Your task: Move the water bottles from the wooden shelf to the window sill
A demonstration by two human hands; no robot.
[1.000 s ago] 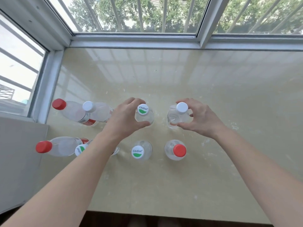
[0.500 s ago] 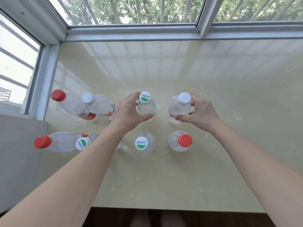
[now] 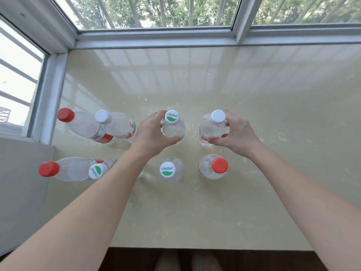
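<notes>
Left grip (image 3: 150, 133) curled round green-capped bottle (image 3: 172, 122), right grip (image 3: 236, 133) round white-capped bottle (image 3: 212, 127), both well inside sill (image 3: 273, 114)

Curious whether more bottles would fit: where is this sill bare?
Bare: the glossy beige window sill right of the white-capped clear bottle in the right hand and the red-capped clear bottle; also the far strip up to the grey window frame. Crowded: the left corner, four clear plastic bottles bunched beside the green-and-white-capped bottle in the left hand.
</notes>
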